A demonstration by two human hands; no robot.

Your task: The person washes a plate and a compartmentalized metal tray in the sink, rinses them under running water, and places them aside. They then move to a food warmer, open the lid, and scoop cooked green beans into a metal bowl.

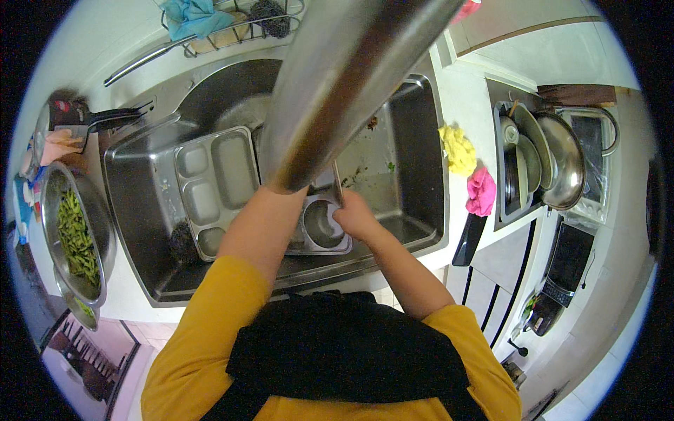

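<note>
My right hand [356,214] is closed around the rim of a small metal item, partly hidden under the faucet, above the sink. My left forearm reaches forward over the sink, and the large faucet [337,94] hides my left hand. Close to my right hand, a round metal cup or bowl [322,223] sits on a metal tray [342,248] at the sink's front. Left of my left forearm, a stainless steel compartment tray [235,168] lies in the stainless steel sink [418,152]. What my left hand touches is hidden.
A dark scouring pad [184,242] lies in the sink's left part. Left stands a metal bowl of green pods [78,242]. Yellow [458,150] and pink cloths [481,192] lie right, near a black-handled item [469,239]. Farther right are stacked dishes [526,152] and a metal wok [566,160].
</note>
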